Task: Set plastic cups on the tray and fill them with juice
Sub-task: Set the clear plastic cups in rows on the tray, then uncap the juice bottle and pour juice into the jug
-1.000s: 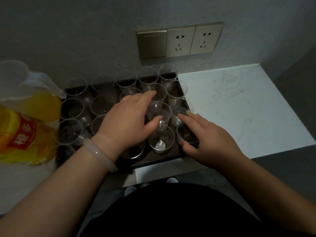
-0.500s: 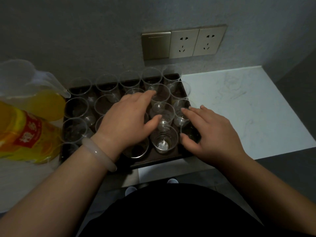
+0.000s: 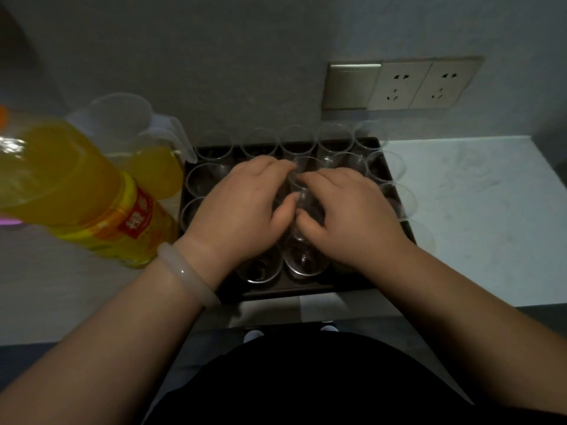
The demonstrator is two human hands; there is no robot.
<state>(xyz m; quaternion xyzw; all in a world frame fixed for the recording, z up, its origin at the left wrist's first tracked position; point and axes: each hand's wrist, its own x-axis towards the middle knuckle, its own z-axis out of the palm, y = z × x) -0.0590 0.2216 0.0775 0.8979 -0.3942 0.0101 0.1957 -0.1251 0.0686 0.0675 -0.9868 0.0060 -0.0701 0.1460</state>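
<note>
Gripping one cup between them, both hands meet over the middle of the tray (image 3: 306, 290). The left hand (image 3: 242, 207) curls its fingers over the far rim of the middle cup (image 3: 299, 194) and sets its thumb against the near side. The right hand (image 3: 346, 216) does the same from the right, fingers bent over the rim and thumb tucked in low. The two thumbs lie almost touching.

The clear plastic cups (image 3: 213, 150) stand upright in close rows that fill the dark rectangular tray, rim beside rim. They are thin-walled and see-through, and the dark tray bottom shows through them. No juice shows in any cup in view; the nearest cup (image 3: 303, 262) holds only a glint at its base. Five cups line the far row by the wall, and the rims of the right-hand column show past the tray's right edge.

The tray sits on a pale countertop (image 3: 491, 225), pushed far against the grey wall. Just left of it stands an orange juice bottle (image 3: 76, 185) with a yellow label and a red patch. Beyond the bottle is a clear pitcher (image 3: 122, 124) partly filled with juice. A pale bangle (image 3: 187, 274) circles the left wrist. On the wall above are a switch (image 3: 352, 85) and two sockets (image 3: 423, 84).
</note>
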